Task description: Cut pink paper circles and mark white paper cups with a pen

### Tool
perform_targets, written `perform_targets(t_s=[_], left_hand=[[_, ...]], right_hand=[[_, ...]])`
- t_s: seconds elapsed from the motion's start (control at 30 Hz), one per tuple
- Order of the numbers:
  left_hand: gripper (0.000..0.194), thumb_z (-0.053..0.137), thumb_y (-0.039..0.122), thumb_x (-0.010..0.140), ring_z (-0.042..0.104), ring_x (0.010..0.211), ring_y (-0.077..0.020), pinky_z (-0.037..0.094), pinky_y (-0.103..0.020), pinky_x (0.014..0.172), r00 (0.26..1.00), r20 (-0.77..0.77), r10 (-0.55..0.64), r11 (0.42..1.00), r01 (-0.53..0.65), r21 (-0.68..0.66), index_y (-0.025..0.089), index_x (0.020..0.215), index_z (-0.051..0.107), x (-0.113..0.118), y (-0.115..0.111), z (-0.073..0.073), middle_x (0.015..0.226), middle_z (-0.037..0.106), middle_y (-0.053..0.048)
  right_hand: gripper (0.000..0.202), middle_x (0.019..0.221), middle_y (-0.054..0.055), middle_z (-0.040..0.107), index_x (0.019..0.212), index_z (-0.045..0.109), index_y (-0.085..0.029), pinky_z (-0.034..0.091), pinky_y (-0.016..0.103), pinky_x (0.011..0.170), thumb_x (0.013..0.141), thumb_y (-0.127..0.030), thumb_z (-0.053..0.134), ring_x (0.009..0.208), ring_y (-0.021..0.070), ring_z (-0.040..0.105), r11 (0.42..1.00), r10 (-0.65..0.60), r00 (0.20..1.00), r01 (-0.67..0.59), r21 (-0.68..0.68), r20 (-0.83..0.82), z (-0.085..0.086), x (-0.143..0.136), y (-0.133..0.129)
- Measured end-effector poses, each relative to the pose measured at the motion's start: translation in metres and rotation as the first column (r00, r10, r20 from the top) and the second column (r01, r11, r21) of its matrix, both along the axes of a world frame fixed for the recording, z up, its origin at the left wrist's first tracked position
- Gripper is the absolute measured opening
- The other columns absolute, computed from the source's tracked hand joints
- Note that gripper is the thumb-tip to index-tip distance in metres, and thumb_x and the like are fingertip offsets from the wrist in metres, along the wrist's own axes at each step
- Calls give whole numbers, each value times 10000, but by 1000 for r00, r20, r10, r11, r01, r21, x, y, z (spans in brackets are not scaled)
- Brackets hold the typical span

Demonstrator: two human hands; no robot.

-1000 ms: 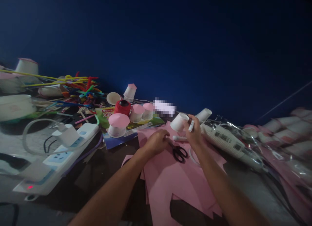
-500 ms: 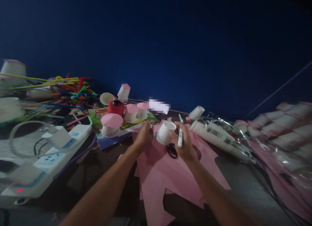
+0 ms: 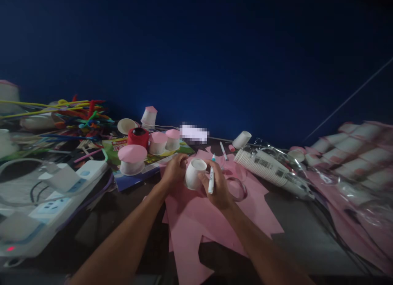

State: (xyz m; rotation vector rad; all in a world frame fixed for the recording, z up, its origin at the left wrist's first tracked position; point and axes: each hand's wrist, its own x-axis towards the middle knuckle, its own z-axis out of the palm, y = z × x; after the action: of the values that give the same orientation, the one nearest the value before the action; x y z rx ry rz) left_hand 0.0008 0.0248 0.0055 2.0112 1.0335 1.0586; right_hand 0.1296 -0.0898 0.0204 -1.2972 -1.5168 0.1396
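A white paper cup, its narrower end up and slightly tilted, is between my hands above pink paper. My right hand grips the cup's right side with thumb and fingers. A white marker with a teal tip is also held in it, pointing away from me. On the cup's left, my left hand is closed with fingers curled close to the cup; what they hold, if anything, is hidden. Round scissor-like handles lie on the paper beyond my right wrist.
Pink-topped cups and a red object stand left. Further left are a power strip and colourful pipe cleaners. A bagged cup stack, another marker and piled cups are right. A blue wall rises behind.
The view has shifted slightly to the right. My right hand has brought the cup and marker closer to me, and my left hand is now nearer the cup.
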Motion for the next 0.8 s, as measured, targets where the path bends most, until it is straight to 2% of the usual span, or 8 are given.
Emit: perform_targets(t_s=[0.23,0.37,0.47,0.53,0.6,0.67,0.73,0.8], left_hand=[[234,447,172,783,612,806,-190,470,-296,747,1000,-22,-6,999,6,-35,151,889,654,0,-4,5,871,686,-66],[217,443,185,780,597,768,-181,461,-290,704,1000,7,-17,997,18,-74,153,867,639,1,-5,6,838,669,-51],[197,448,185,770,594,789,-183,462,-300,728,999,25,-22,998,23,-53,156,861,620,1,-2,4,838,660,-47],[186,452,185,771,598,820,-187,464,-313,770,1000,19,-17,1000,18,-25,158,855,616,1,-1,3,857,663,-51],[190,450,187,783,605,832,-188,468,-317,785,1000,20,-6,1000,7,-16,158,872,616,1,0,3,871,668,-56],[200,451,188,793,612,816,-187,477,-315,769,999,38,13,1000,-12,-16,158,906,614,1,1,3,870,673,-56],[205,456,191,798,620,795,-187,484,-314,749,997,64,40,999,-40,-7,158,929,610,2,2,2,857,677,-54],[207,461,194,801,626,785,-187,489,-313,741,993,91,72,997,-73,9,160,941,610,1,3,2,850,679,-52]], right_hand=[[367,1161,119,589,1205,461,-200,480,421,915,860,-275,563,1065,249,576,999,-6,1000,5,33,20,-2,9,-1],[380,1152,124,589,1206,458,-194,485,409,912,848,-252,571,1059,242,578,999,40,999,-41,23,35,0,11,-4],[427,1169,123,585,1222,453,-197,479,409,928,821,-240,592,1080,241,573,994,107,992,-107,-2,66,4,13,-6],[411,1162,123,596,1200,471,-198,481,408,925,812,-246,597,1080,241,580,995,101,993,-101,-5,59,9,19,-5],[361,1119,119,622,1176,486,-199,495,399,887,830,-259,568,1039,234,604,1000,-17,1000,16,26,17,13,32,-4],[348,1059,113,648,1194,479,-197,504,389,842,856,-272,520,968,226,627,969,-232,972,234,81,-27,16,51,-2],[388,1005,113,657,1224,468,-172,495,390,836,853,-279,506,903,226,635,902,-426,905,423,84,13,19,73,-1],[391,956,112,674,1195,508,-163,457,421,875,824,-285,531,920,261,623,787,-605,779,616,-24,165,20,92,-2]])
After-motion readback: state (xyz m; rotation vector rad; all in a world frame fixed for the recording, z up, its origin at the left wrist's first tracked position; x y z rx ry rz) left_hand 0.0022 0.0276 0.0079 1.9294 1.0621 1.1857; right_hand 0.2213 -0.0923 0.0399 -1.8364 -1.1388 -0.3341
